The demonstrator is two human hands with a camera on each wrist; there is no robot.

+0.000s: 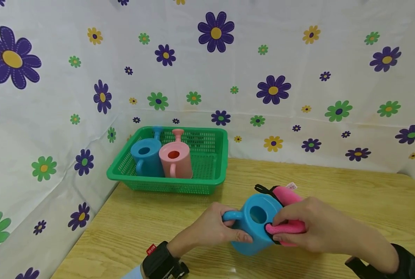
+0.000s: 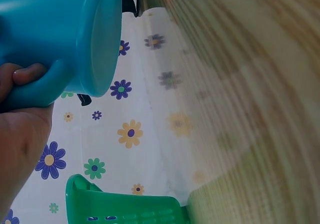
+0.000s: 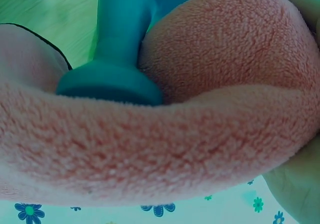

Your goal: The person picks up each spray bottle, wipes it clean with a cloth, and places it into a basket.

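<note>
A blue watering can (image 1: 250, 248) is held tilted over the wooden table, its round top opening facing up. My left hand (image 1: 214, 228) grips its handle, with the thumb along the can's side; the left wrist view shows fingers wrapped round that handle (image 2: 37, 92). On the can's other side, my right hand (image 1: 319, 224) pinches a fluffy pink cloth (image 1: 286, 195) with black edging and a black loop, pressing a fold against the can. Seen from the right wrist, the cloth curves round the flared end of the spout (image 3: 110, 82).
At the back left of the table (image 1: 151, 217) stands a green plastic basket (image 1: 169, 185). Inside its left half are another blue watering can (image 1: 151, 162) and a pink one (image 1: 183, 164). A white flower-patterned sheet (image 1: 245, 69) hangs behind and along the left.
</note>
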